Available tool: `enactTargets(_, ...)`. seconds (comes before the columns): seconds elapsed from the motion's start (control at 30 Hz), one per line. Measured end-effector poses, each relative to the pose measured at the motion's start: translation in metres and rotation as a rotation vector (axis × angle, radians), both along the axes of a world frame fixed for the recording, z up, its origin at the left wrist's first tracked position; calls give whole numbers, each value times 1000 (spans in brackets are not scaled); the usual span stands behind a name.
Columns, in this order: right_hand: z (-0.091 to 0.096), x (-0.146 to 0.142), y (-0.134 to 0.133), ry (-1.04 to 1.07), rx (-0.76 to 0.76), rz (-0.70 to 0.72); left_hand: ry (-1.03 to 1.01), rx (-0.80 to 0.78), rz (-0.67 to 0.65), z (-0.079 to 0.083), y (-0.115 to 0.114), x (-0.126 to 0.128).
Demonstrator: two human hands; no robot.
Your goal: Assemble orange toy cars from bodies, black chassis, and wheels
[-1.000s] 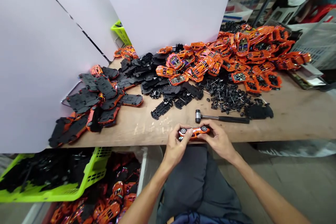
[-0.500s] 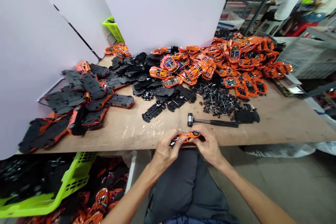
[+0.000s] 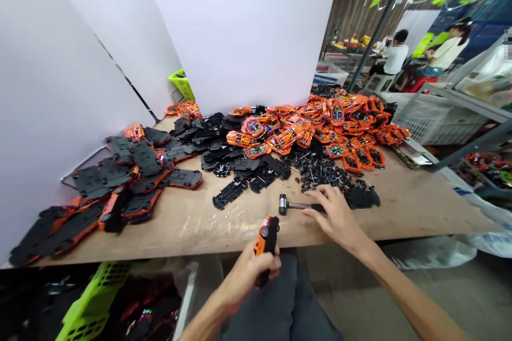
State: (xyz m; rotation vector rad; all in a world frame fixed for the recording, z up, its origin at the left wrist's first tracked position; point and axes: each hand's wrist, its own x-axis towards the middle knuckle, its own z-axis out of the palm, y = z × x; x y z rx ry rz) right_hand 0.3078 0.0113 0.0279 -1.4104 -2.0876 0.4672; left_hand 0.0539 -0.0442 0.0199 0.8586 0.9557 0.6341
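Note:
My left hand (image 3: 250, 273) is closed round an orange toy car (image 3: 266, 237), which stands on end just off the near edge of the wooden table (image 3: 408, 205). My right hand (image 3: 335, 213) lies with fingers spread over the handle of a small black hammer (image 3: 288, 204) on the table. Just beyond the hammer is a heap of small black wheels and axles (image 3: 324, 170).
Orange car bodies (image 3: 336, 125) are heaped at the back right, black chassis plates (image 3: 132, 170) at the left and middle. A green basket (image 3: 86, 311) sits below the table's left. White panels (image 3: 240, 26) stand behind. People sit far off at the right.
Both hands held the car at the table edge. Now my right hand has let go and moved onto the hammer, and my left hand has turned the car on end. The view tilted up.

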Motion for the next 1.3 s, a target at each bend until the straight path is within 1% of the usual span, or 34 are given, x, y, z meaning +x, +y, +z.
enactTargets(0.03, -3, 7, 8, -144, 86, -8, -210, -189, 2, 0, -3, 1)
enactTargets(0.1, -11, 14, 18, -345, 171, 68, -589, -505, 17, -6, -6, 5)
enactTargets(0.13, -15, 14, 21, -391, 181, 119, -718, -621, 34, -12, -7, 8)
enactTargets(0.17, -17, 13, 20, -408, 177, 156, -803, -703, 60, -19, -7, 10)
enactTargets(0.2, -18, 11, 18, -400, 162, 171, -851, -750, 95, -26, -7, 13)
enactTargets(0.27, -13, 8, 9, -331, 100, 182, -877, -774, 169, -40, -8, 16)
enactTargets(0.33, -3, 5, -2, -250, 52, 240, -893, -782, 211, -48, -8, 17)
enactTargets(0.43, 15, -1, -16, -184, 37, 399, -963, -830, 231, -50, -9, 16)
enactTargets(0.47, 18, -4, -19, -140, 52, 400, -980, -842, 233, -50, -8, 15)
enactTargets(0.5, 20, -8, -21, -72, 80, 352, -990, -850, 232, -49, -8, 15)
enactTargets(0.57, 19, -15, -25, 73, 167, 214, -993, -862, 222, -49, -7, 14)
enactTargets(0.6, 16, -18, -27, 93, 187, 186, -993, -866, 214, -49, -6, 13)
enactTargets(0.63, 13, -20, -29, 65, 179, 199, -996, -867, 205, -49, -6, 13)
enactTargets(0.7, 7, -21, -32, -79, 90, 285, -1010, -863, 195, -50, -6, 13)
enactTargets(0.73, 5, -20, -33, -120, 52, 293, -1020, -859, 192, -51, -6, 13)
enactTargets(0.77, 3, -18, -35, -112, 37, 256, -1030, -858, 189, -51, -6, 13)
enactTargets(0.83, 1, -13, -39, -19, 52, 182, -1045, -860, 185, -52, -5, 13)
enactTargets(0.87, 0, -11, -40, 12, 54, 184, -1048, -862, 180, -52, -5, 12)
enactTargets(0.9, 0, -9, -41, 6, 44, 217, -1052, -863, 177, -52, -5, 12)
enactTargets(0.97, 1, -9, -41, -69, -3, 286, -1060, -863, 177, -52, -5, 12)
enactTargets(1.0, 1, -10, -39, -74, -12, 268, -1064, -864, 179, -52, -4, 11)
enactTargets(1.07, 1, -16, -32, 18, 11, 137, -1066, -873, 183, -50, -3, 10)
enactTargets(1.1, 0, -20, -27, 65, 19, 99, -1061, -881, 183, -50, -3, 10)
enactTargets(1.13, -1, -24, -23, 87, 16, 101, -1054, -889, 182, -49, -2, 10)
enactTargets(1.23, -7, -31, -13, -3, -47, 258, -1039, -906, 186, -48, -1, 9)
enactTargets(1.27, -9, -31, -12, -3, -43, 252, -1037, -908, 187, -48, -1, 9)
enactTargets(1.3, -11, -29, -12, 25, -25, 209, -1038, -907, 187, -48, -1, 8)
